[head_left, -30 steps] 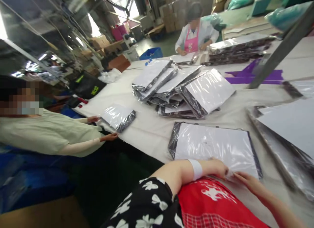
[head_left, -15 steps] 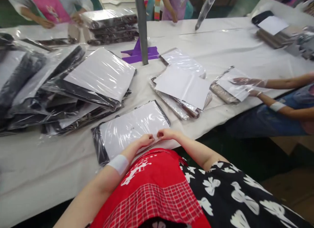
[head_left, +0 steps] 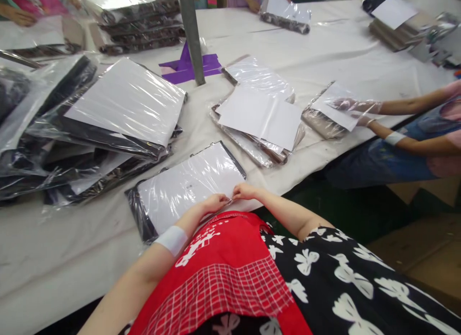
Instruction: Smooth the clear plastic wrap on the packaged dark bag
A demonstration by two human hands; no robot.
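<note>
A clear plastic bag (head_left: 187, 183) lies flat at the table's near edge, in front of my red apron. Inside it are a white sheet and a dark folded item whose kind I cannot make out. My left hand (head_left: 217, 201) has its fingers closed on the bag's near edge. Close beside it, my right hand (head_left: 244, 191) pinches the same edge near the bag's right corner. The fingertips of both hands almost meet.
Dark bagged packs (head_left: 126, 104) are heaped at left. Lighter bagged packs (head_left: 261, 116) lie ahead to the right. A metal post (head_left: 192, 37) rises by purple tape (head_left: 178, 74). A co-worker's gloved hands (head_left: 347, 105) rest on another bag at right; more people stand across the table.
My hands keep hold of the bag's edge and have come slightly closer together. Across the table, a bagged pack now lies by a co-worker's hands. The view has shifted a little.
</note>
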